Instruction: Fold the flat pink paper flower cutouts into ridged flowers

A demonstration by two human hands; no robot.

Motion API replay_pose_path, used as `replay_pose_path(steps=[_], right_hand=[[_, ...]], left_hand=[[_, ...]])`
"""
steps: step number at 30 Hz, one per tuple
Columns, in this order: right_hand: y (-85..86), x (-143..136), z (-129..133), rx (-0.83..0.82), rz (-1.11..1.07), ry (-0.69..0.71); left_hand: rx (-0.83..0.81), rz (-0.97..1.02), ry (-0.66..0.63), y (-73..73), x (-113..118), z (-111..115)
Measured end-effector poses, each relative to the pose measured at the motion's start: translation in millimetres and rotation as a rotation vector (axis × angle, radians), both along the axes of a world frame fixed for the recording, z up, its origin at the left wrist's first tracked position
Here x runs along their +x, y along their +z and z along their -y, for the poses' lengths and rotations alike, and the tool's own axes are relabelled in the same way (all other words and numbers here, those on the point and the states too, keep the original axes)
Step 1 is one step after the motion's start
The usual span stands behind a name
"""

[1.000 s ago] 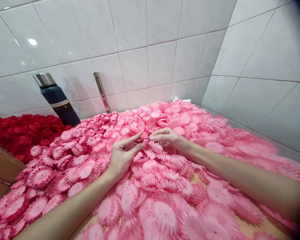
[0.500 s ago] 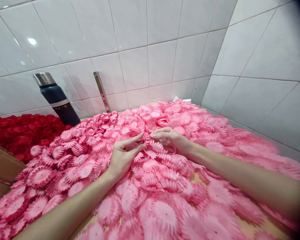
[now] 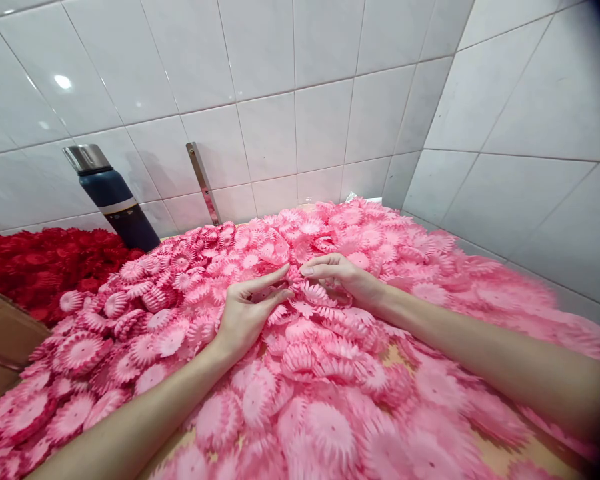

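Between my fingertips, over the middle of a heap, is a small pink fringed flower piece (image 3: 294, 273). My left hand (image 3: 245, 310) has its thumb and forefinger closed around the piece's left side. From the right, my right hand (image 3: 344, 277) pinches at its other edge, thumb against forefinger, the other fingers curled. Pink flower pieces (image 3: 330, 427), thin and round with cut petal edges and a small centre hole, lie thickly under both hands. Darker-edged pink ones (image 3: 83, 352) spread to the left of my left forearm.
A dark blue bottle (image 3: 115, 200) with a steel cap stands at the back left, beside red flower pieces (image 3: 55, 267). A metal strip (image 3: 203, 183) leans on the white tiled wall (image 3: 325, 127). Cardboard (image 3: 5, 340) borders the left side; yellowish tabletop (image 3: 173, 450) shows through gaps.
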State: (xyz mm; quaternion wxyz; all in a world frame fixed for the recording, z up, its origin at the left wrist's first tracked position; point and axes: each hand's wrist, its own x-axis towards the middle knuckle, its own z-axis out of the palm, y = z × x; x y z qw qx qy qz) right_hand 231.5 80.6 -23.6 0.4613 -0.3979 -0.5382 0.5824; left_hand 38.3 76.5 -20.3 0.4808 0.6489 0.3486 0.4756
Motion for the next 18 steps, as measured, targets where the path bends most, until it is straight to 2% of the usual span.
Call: replay_pose_path(steps=[6, 10, 14, 18], right_hand=[[-0.8, 0.0, -1.1, -0.019, -0.006, -0.006], [-0.7, -0.4, -1.4, -0.036, -0.001, -0.004], [-0.3, -1.2, -1.9, 0.008, 0.020, 0.006], [-1.3, -1.3, -3.6, 0.048, 0.065, 0.041]], left_hand=[[-0.003, -0.032, -0.009, -0.2, -0.5, 1.1], [0.056, -0.071, 0.020, 2.8, 0.5, 3.7], [0.063, -0.070, 0.040, 7.3, 2.1, 5.8], [0.069, -0.101, -0.006, 8.0, 1.9, 4.6]])
